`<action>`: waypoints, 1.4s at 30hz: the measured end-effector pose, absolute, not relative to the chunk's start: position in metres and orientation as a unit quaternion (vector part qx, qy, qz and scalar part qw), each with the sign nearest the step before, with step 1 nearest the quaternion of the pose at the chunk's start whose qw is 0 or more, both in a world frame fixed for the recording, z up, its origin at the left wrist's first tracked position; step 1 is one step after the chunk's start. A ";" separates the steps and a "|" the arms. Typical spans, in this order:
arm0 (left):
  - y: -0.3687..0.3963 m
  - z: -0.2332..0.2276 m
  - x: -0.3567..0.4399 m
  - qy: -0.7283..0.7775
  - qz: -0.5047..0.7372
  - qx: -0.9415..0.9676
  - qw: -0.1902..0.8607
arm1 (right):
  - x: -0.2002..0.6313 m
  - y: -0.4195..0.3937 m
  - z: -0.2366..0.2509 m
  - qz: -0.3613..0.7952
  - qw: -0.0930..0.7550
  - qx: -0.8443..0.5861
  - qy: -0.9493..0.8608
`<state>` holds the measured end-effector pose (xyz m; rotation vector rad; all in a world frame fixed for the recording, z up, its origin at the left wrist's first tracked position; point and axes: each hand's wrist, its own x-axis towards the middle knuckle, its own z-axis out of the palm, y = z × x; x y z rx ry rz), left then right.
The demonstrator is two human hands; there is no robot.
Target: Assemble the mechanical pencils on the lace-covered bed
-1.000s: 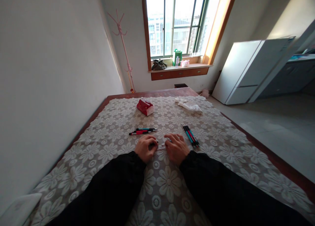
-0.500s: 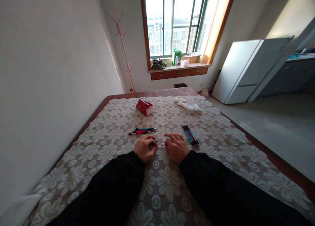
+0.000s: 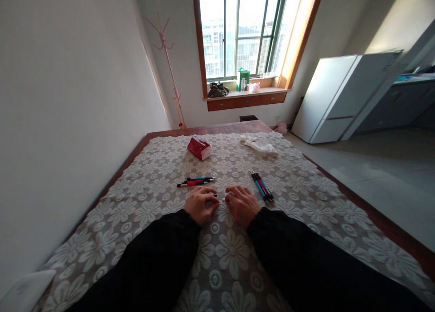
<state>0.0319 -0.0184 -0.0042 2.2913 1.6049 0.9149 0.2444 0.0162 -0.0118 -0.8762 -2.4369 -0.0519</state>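
Note:
Both of my hands rest close together on a table covered with a white flower-patterned lace cloth. My left hand is curled around a small dark pen part. My right hand pinches a thin pale pen piece that spans the gap between the hands. Just beyond my left hand lie two pens, one red and one teal. A bundle of several red and teal pens lies just past my right hand.
A red tissue pack and a crumpled white cloth lie farther back on the table. The white wall runs along the left. A white cabinet leans at the right, and a window sill with small items is beyond.
My hands have drawn slightly closer together, shortening the visible pale piece between them. The view shifted a little; the pens on the cloth have not moved.

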 end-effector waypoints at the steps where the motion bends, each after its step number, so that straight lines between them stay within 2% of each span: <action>1: -0.018 -0.004 0.032 0.535 0.311 0.780 0.095 | 0.244 0.017 -0.013 -0.018 0.264 -0.320 -0.910; 4: -0.019 -0.004 0.033 0.514 0.314 0.794 0.085 | 0.243 0.020 -0.019 -0.010 0.245 -0.294 -0.924; 9: -0.020 -0.002 0.034 0.504 0.316 0.801 0.075 | 0.243 0.023 -0.027 0.022 0.263 -0.277 -0.924; 18: -0.020 -0.003 0.034 0.479 0.337 0.807 0.069 | 0.244 0.018 -0.018 0.027 0.267 -0.273 -0.924; 24: -0.022 0.002 0.036 0.543 0.349 0.761 0.067 | 0.245 0.015 -0.013 0.011 0.255 -0.328 -0.910; 28: -0.021 0.000 0.036 0.585 0.298 0.751 0.072 | 0.244 0.014 -0.008 0.021 0.228 -0.354 -0.907; 42: -0.021 0.001 0.036 0.549 0.286 0.780 0.093 | 0.245 0.013 -0.010 0.025 0.233 -0.367 -0.900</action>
